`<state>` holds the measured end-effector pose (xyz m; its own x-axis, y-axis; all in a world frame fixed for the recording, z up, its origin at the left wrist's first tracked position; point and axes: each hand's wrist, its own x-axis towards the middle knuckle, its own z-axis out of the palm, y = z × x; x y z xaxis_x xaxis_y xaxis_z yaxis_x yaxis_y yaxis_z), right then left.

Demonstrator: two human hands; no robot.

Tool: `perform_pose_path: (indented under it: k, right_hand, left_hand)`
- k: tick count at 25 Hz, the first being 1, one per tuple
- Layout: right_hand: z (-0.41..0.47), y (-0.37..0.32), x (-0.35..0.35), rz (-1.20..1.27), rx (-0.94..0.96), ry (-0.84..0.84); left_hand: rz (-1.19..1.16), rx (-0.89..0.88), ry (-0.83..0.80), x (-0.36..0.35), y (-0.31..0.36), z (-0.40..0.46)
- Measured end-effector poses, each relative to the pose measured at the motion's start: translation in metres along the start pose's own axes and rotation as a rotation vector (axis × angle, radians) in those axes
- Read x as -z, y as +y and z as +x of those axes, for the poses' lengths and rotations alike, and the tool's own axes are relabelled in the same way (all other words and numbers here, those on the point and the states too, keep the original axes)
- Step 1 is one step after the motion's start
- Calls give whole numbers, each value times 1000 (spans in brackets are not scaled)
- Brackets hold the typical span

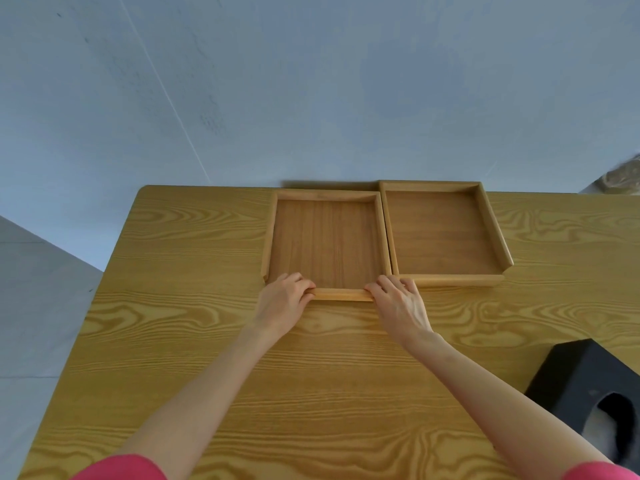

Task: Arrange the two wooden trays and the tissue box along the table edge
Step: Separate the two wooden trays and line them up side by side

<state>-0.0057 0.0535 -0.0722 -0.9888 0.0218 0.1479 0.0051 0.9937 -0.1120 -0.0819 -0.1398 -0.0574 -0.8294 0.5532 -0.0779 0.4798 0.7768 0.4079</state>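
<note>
Fingers (300, 280) of both hands pinched the left tray's (325, 237) near lip – tray beside its twin (440, 230) at the table's (194, 306) far edge – best pushed evenly, square, tissue box (588, 382) waiting near right.

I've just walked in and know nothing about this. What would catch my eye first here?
Two bare hands, the left hand and right hand, grip the near rim of a wooden tray at the table's far edge. A second wooden tray sits right beside it, on its right. A black tissue box waits apart at the near right.
</note>
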Motion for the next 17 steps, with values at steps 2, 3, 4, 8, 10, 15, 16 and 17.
perform_pose_path:
  k: [2,3,4,8,10,15,16,17]
  right_hand:
    - [8,3,0,-7,4,-22]
    - [11,4,-1,-18,5,-39]
    - [14,5,-1,-29,6,-54]
    - [24,9,-3,-31,-10,-80]
    - [28,11,-4,-31,-20,-84]
    - [30,12,-7,-15,-43,-102]
    - [29,12,-7,0,-48,-109]
    - [28,12,-6,21,-53,-118]
  left_hand:
    - [-11,20,5,0,0,8]
    - [-18,26,0,-1,0,12]
    - [-24,32,-8,-1,0,14]
    - [-21,52,-28,-2,1,26]
    - [-12,53,-41,-1,0,31]
    - [11,61,-78,1,1,33]
    - [10,58,-89,2,2,33]
    - [3,48,-98,3,4,33]
